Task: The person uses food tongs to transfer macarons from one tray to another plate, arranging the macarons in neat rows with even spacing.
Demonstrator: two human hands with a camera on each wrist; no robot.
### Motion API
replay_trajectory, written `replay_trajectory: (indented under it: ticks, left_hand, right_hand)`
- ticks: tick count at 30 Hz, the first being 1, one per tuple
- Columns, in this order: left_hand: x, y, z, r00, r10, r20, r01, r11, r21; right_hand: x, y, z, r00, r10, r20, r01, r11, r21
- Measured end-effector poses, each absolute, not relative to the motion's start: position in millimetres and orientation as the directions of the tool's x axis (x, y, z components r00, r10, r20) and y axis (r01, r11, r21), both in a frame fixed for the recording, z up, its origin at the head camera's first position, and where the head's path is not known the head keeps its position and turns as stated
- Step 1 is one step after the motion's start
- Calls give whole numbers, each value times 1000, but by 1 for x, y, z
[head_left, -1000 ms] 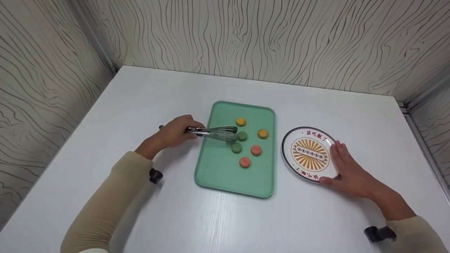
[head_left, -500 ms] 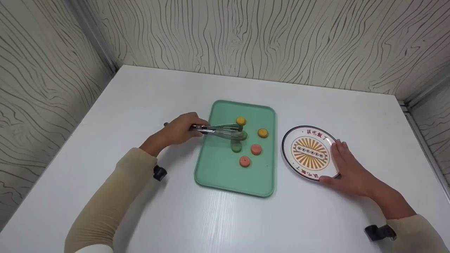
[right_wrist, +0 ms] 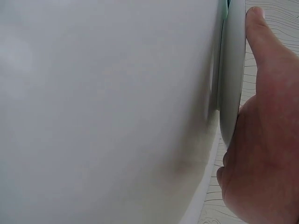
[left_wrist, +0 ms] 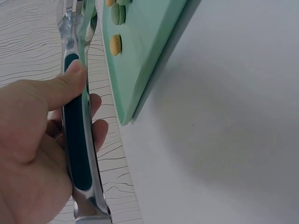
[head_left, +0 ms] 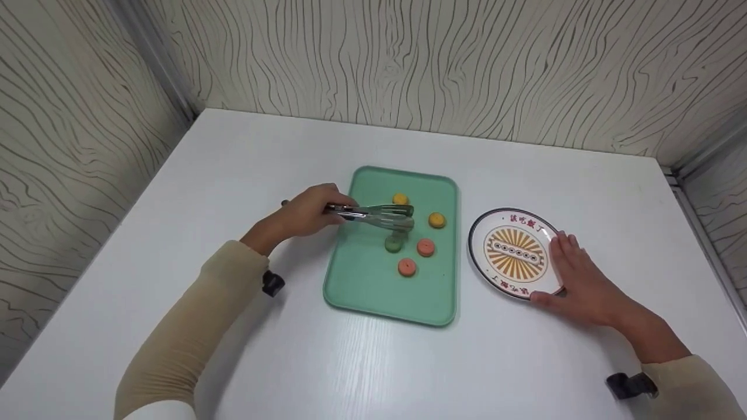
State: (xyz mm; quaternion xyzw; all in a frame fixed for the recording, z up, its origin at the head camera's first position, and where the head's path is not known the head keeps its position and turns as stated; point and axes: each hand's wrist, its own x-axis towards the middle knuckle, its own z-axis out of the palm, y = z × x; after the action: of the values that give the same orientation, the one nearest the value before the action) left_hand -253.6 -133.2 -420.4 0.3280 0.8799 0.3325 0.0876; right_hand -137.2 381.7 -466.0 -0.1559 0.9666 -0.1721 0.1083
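My left hand (head_left: 315, 211) grips a pair of metal tongs (left_wrist: 78, 135), thumb along the dark grip. The tips of the tongs hover over the green tray (head_left: 379, 294). They hide the upper green macaron, and I cannot tell whether it sits between them. On the tray lie another green macaron (head_left: 393, 243), two pink macarons, one nearer (head_left: 407, 267) and one farther (head_left: 426, 247), and two yellow ones, including a yellow macaron (head_left: 436, 220) at the right. My right hand (head_left: 589, 286) holds the right rim of a round patterned plate (head_left: 516, 254) between thumb and fingers.
Tray and plate stand apart, side by side, on a white table (head_left: 373, 373). Wood-grain patterned panels (head_left: 408, 64) rise behind the table and at both sides.
My left hand has moved right and slightly away with the tongs, whose tips now cover the upper green macaron and reach farther across the tray. The right hand and plate keep their place.
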Motion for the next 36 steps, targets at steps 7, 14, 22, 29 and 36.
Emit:
replay_trajectory:
  ticks: [7, 14, 22, 29, 36]
  left_hand:
    - [-256, -122, -415, -771, 636, 43, 509, 573, 642]
    - [-264, -109, -411, -740, 670, 50, 537, 546, 643]
    - [-273, -96, -404, -730, 682, 43, 550, 549, 629]
    - [-279, -78, -399, -728, 685, 35, 549, 552, 628]
    - [-282, -65, -398, -714, 700, 36, 558, 536, 633]
  right_hand:
    - [-137, 382, -466, -927, -344, -149, -273, 891, -362]
    - [-137, 383, -468, -926, -354, -129, -290, 888, -357]
    - [-137, 383, -469, -927, -357, -117, -296, 886, -357]
    - [-138, 384, -469, -929, -349, -126, -285, 887, -363]
    - [-137, 383, -469, -928, -352, -119, -288, 884, -369]
